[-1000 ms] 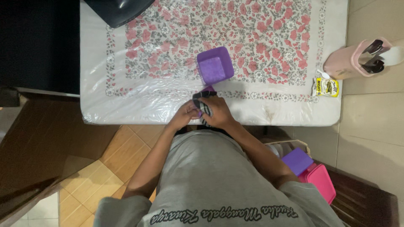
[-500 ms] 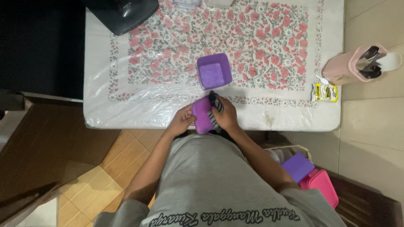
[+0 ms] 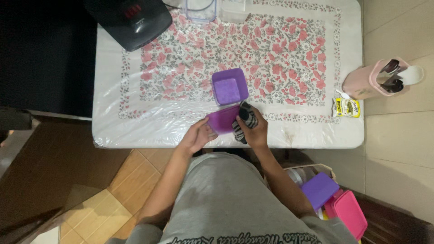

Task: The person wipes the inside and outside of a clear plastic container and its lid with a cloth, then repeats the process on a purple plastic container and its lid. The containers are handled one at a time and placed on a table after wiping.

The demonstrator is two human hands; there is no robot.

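Fingers of my left hand (image 3: 197, 135) curl around the purple lid (image 3: 222, 120), gripping its left edge just over the table's (image 3: 108, 131) near edge. My right hand (image 3: 254, 129) clamps a striped cloth (image 3: 245, 122) against the lid's right side. Just beyond stands the open purple container (image 3: 229, 86).

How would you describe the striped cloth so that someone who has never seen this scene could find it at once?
Start at the table with the floral cover and go to its near edge, where the person's two hands meet. The striped cloth is bunched in the right hand, against the purple lid. It alone has dark and light stripes.
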